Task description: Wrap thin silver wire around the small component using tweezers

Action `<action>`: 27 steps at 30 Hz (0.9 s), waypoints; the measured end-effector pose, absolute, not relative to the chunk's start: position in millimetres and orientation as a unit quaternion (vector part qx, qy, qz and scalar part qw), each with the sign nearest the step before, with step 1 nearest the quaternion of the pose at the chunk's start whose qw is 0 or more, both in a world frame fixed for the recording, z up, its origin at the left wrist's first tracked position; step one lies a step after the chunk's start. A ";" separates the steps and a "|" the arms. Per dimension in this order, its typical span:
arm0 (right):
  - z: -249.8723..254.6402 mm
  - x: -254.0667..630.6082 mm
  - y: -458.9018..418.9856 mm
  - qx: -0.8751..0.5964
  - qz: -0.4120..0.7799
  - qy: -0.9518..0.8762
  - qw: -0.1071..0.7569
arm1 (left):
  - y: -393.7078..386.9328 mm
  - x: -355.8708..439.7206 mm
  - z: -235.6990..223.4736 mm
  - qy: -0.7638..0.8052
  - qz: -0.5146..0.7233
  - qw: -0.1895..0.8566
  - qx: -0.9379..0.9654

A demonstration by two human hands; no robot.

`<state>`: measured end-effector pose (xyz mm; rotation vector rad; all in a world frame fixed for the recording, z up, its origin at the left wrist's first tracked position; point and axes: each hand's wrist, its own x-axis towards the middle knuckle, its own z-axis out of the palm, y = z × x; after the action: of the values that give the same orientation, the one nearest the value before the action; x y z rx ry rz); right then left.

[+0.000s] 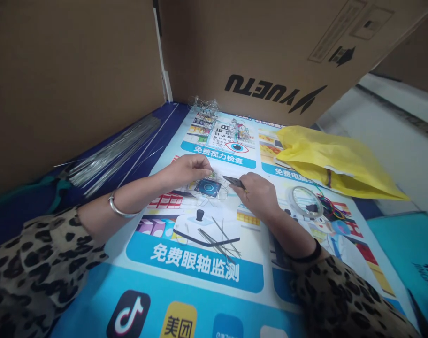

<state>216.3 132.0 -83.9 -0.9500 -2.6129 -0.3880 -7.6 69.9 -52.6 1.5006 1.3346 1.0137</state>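
Note:
My left hand (194, 170) is closed in a pinch on a thin bent wire (219, 199), whose faint loops spread below the fingertips over the printed sheet. Its exact shape is hard to make out. My right hand (260, 193) grips a pair of pliers (232, 180), the dark pointed jaws aimed left at the wire. Whether the jaws touch it I cannot tell. Several short straight wires (221, 237) lie on the sheet just below the hands.
A bundle of long wires (111, 152) lies at the left. Tangled wire pieces (204, 109) sit at the back against a cardboard wall (270, 51). To the right are a clear ring-shaped coil (294, 196), coloured strands (328, 206) and a yellow bag (344, 157).

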 end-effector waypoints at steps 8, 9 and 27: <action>-81.4 214.9 132.1 -0.295 -0.218 -0.912 0.186 | 66.9 -0.7 -46.3 0.584 0.371 0.386 0.611; -81.6 215.0 132.3 -0.288 -0.230 -0.909 0.192 | 66.5 -0.2 -45.1 0.590 0.365 0.381 0.611; -82.4 219.3 135.1 -0.263 -0.304 -0.899 0.174 | 66.6 -0.8 -45.5 0.586 0.344 0.383 0.626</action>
<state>219.3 135.1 -82.4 -0.7468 -2.5474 -0.8615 -0.8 66.6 -45.5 1.5950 1.4928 0.8781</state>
